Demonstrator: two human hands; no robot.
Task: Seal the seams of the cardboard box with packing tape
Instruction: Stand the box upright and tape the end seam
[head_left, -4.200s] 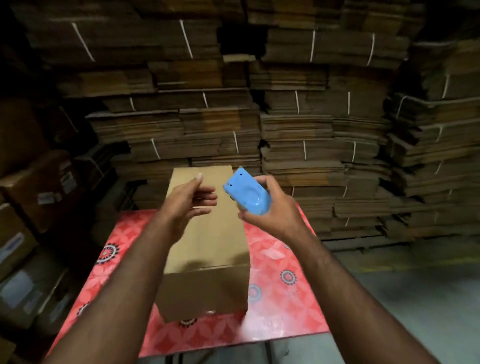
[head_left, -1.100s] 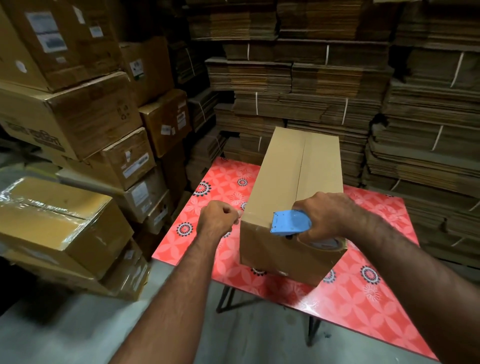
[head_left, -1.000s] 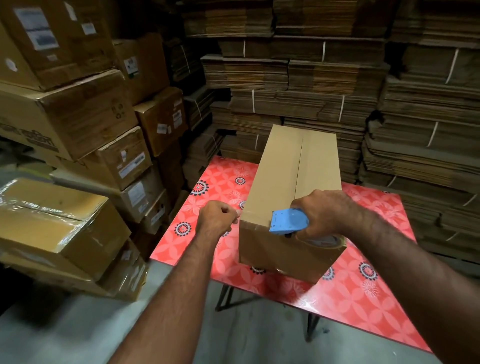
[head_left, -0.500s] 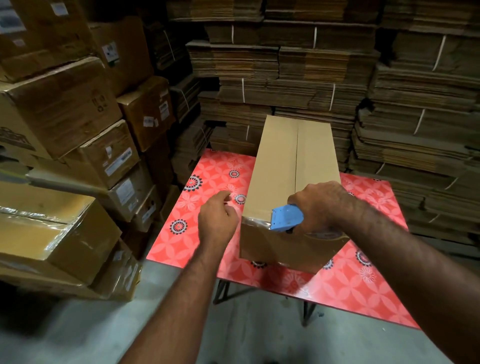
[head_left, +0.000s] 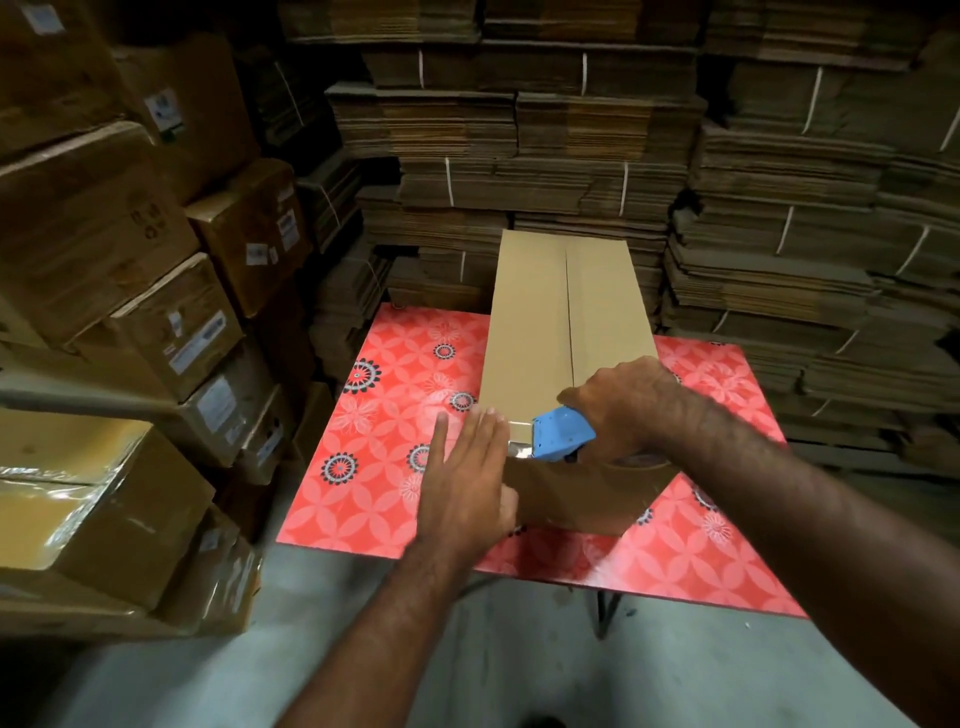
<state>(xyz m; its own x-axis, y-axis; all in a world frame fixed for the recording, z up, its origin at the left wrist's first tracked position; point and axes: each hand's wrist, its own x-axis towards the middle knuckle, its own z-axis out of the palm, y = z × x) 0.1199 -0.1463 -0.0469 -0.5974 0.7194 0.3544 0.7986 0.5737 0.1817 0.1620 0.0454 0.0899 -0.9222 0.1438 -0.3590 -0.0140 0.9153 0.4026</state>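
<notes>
A long brown cardboard box (head_left: 530, 322) lies lengthwise on the red patterned table (head_left: 384, 457), its centre seam running away from me. My right hand (head_left: 618, 410) grips a blue tape dispenser (head_left: 561, 434) pressed on the box's near top edge, with the brown tape roll (head_left: 641, 465) below my wrist. My left hand (head_left: 467, 478) is flat with fingers spread against the box's near left corner, over a short shiny strip of tape (head_left: 519, 441) beside the dispenser.
Stacked sealed cartons (head_left: 119, 291) crowd the left side. Tied bundles of flat cardboard (head_left: 779, 218) fill the back and right. The table's near edge (head_left: 519, 571) overhangs a grey concrete floor (head_left: 519, 665).
My left hand has opened from a fist beside the box and laid itself flat on the near left corner. The dispenser has stayed on the near top edge. My view shifted slightly.
</notes>
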